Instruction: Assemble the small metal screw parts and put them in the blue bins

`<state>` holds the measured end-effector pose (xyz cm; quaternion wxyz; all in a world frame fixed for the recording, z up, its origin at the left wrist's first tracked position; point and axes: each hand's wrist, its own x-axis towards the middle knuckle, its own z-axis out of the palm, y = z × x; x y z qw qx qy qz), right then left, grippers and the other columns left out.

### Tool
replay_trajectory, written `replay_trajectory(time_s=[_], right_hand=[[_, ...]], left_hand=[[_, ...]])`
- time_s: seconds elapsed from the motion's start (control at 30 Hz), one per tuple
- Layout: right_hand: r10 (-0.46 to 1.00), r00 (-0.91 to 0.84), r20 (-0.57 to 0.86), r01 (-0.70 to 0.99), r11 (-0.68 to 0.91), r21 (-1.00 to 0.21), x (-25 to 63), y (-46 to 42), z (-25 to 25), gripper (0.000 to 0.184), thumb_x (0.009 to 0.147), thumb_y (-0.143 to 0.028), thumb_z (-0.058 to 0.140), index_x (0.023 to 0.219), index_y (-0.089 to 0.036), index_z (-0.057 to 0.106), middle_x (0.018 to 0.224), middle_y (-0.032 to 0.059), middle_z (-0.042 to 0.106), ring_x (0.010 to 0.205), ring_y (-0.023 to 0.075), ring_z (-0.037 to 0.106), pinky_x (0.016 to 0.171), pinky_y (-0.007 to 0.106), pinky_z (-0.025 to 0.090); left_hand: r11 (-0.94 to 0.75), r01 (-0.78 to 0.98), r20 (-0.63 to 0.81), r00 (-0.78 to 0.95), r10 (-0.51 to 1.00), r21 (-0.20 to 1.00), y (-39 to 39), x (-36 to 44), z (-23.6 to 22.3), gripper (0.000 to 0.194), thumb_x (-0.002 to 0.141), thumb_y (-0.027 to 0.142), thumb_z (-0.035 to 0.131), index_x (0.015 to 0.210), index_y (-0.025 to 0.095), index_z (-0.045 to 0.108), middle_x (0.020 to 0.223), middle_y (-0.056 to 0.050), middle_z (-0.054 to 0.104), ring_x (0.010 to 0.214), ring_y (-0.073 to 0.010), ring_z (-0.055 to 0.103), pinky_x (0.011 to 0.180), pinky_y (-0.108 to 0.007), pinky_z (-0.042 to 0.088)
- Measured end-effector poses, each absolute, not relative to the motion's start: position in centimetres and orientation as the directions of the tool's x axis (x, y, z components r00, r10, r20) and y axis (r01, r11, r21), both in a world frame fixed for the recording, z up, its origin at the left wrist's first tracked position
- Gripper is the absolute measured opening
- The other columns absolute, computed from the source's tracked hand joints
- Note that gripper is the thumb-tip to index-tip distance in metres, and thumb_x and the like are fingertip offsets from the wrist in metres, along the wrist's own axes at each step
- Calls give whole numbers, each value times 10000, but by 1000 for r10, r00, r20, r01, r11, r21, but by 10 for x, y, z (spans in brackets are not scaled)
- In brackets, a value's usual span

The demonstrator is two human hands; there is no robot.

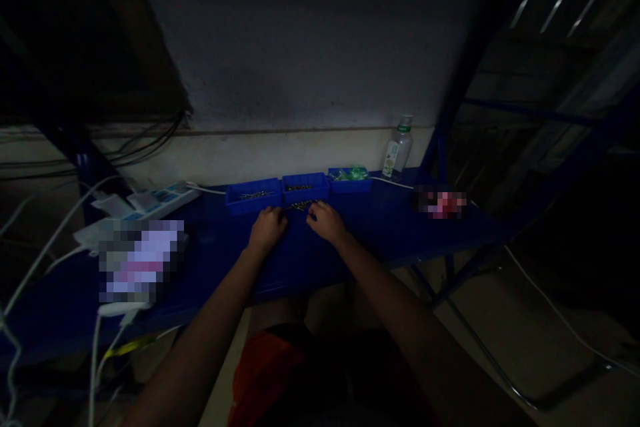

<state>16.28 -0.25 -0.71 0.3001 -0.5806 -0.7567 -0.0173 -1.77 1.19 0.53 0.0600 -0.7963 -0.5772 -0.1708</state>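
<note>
Both my hands rest on a blue table (380, 227), just in front of a row of small blue trays. My left hand (267, 225) has its fingers curled down near the left tray (253, 195). My right hand (326, 220) is also curled, close to the middle tray (305, 187). Between the two hands lies a small pile of thin metal parts (299, 205), and the fingertips of both hands touch it. What each hand pinches is too small and dark to make out. A third tray (350, 179) holds green pieces.
A plastic bottle (398, 149) stands at the back right by the wall. A power strip (160, 199) with white cables lies at the left. A blurred object (140, 259) sits front left, another (441, 203) at the right. A blue metal rack (500, 80) rises right.
</note>
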Motion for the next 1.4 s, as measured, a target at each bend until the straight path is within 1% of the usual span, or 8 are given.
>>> replay_trajectory(time_s=[0.23,0.4,0.6,0.7,0.8,0.93,1.17,1.4], right_hand=[[925,-107,365,907,242,-346,162,5,-7,202,836,-327,454,959,-206,559,1005,61,545,930,162,521,807,271,397],[935,-101,340,914,222,-339,160,7,-6,229,849,-358,434,976,-218,563,1008,62,542,912,165,539,778,274,409],[925,-105,366,906,241,-348,162,5,-5,207,836,-350,461,946,-221,579,994,47,559,894,149,548,768,248,403],[924,-115,365,885,262,-385,164,5,-5,188,832,-341,467,906,-221,592,964,32,583,860,137,558,738,232,403],[926,-150,346,839,305,-451,164,5,-5,181,842,-333,459,891,-225,596,898,7,615,814,120,567,706,212,400],[908,-203,366,790,372,-487,164,4,-6,231,864,-374,430,872,-216,599,891,6,635,823,114,572,733,207,394],[874,-299,384,737,467,-489,168,2,-5,243,874,-367,426,891,-214,613,900,17,639,838,107,576,755,204,387],[894,-292,340,692,443,-571,170,2,-4,220,851,-361,459,890,-218,622,866,0,658,784,108,590,713,201,407]], left_hand=[[-302,943,294,251,922,141,28,-18,8,411,822,349,426,1167,133,479,1031,-128,551,938,-228,552,831,-310,422],[-300,944,204,269,941,139,41,-11,17,332,832,379,409,1019,164,577,991,-126,577,905,-234,575,772,-303,441],[-228,964,245,190,951,139,41,-5,14,322,859,391,358,944,189,594,958,-107,598,857,-219,586,714,-290,445],[-286,942,258,237,937,173,35,-8,11,287,859,353,372,912,183,597,932,-96,600,833,-201,583,718,-280,438],[-423,878,298,351,888,226,24,-10,8,259,857,318,383,890,176,597,895,-78,593,824,-183,570,755,-277,426],[-545,790,333,453,827,281,12,-7,7,282,867,340,371,863,174,599,853,-62,582,834,-179,554,777,-279,420],[-637,688,389,513,765,348,9,-4,8,281,867,361,388,897,174,596,889,-57,582,838,-169,555,786,-272,424],[-633,681,379,512,771,368,13,-7,4,288,862,375,397,917,179,602,902,-55,590,818,-166,560,770,-273,431]])
